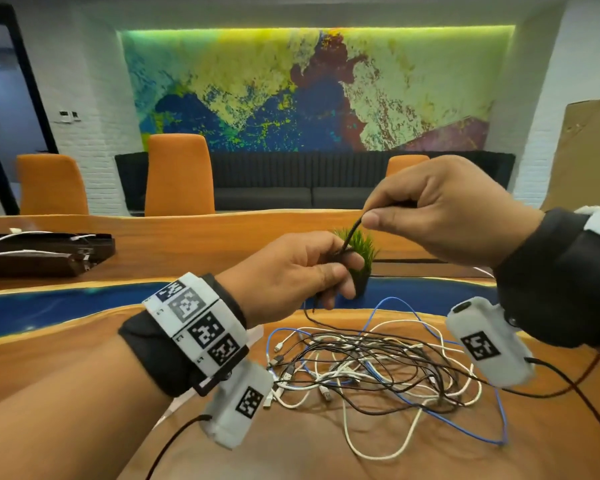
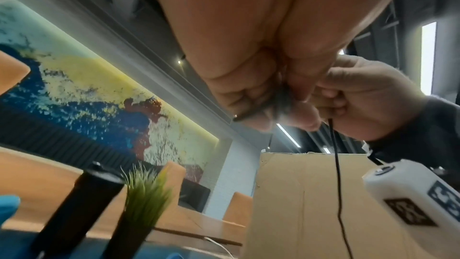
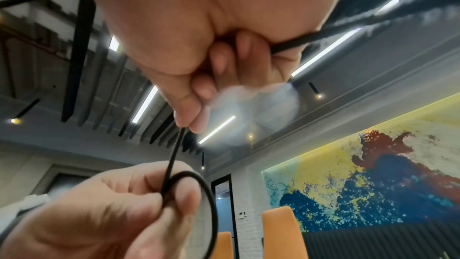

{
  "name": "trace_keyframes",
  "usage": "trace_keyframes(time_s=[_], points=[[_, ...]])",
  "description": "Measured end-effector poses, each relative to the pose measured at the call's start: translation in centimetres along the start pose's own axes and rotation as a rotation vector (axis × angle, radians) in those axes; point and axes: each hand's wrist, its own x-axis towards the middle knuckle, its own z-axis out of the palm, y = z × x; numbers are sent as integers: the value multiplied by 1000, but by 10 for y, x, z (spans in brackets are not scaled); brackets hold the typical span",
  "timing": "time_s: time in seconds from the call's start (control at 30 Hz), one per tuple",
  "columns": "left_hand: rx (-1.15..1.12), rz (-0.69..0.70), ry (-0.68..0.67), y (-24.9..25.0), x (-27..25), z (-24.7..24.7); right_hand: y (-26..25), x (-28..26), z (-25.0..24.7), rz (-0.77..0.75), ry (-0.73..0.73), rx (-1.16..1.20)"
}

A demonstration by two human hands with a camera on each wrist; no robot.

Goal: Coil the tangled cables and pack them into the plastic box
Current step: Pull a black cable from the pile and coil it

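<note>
A tangle of black, white and blue cables (image 1: pixel 361 368) lies on the wooden table (image 1: pixel 326 445) below my hands. Both hands are raised above it, working one black cable (image 1: pixel 352 233). My left hand (image 1: pixel 340 271) grips a small loop of that cable (image 3: pixel 209 194) between thumb and curled fingers. My right hand (image 1: pixel 371 216) pinches the same cable a little higher, and the short stretch between the hands (image 3: pixel 171 161) is taut. The cable's tail (image 2: pixel 336 165) hangs down toward the pile. A clear plastic edge (image 1: pixel 258 332) peeks out behind my left wrist; the rest is hidden.
A small potted grass plant (image 1: pixel 359 251) stands just beyond my hands. A dark tray with white cables (image 1: pixel 49 251) sits at the far left of the table. Cardboard (image 1: pixel 589 150) leans at the right. Orange chairs (image 1: pixel 179 174) line the far side.
</note>
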Motion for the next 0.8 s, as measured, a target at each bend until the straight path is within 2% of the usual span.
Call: trace_keyframes(time_s=[0.1, 0.3, 0.43, 0.5, 0.63, 0.73, 0.8], points=[[-125, -7, 5, 6, 0, 6, 3, 7, 0, 29, 44, 42], [-430, -104, 143, 18, 4, 7, 14, 7, 3, 88, 75, 121], [-606, -227, 145, 22, 5, 7, 13, 5, 3, 94, 79, 157], [-665, -242, 118, 21, 6, 6, 12, 5, 3, 89, 97, 162], [-779, -201, 32, 21, 4, 3, 13, 6, 4, 88, 128, 243], [-898, -115, -32, 23, 2, 2, 17, 9, 8, 110, 172, 317], [-914, -44, -16, 27, 3, 2, 22, 10, 17, 129, 166, 342]])
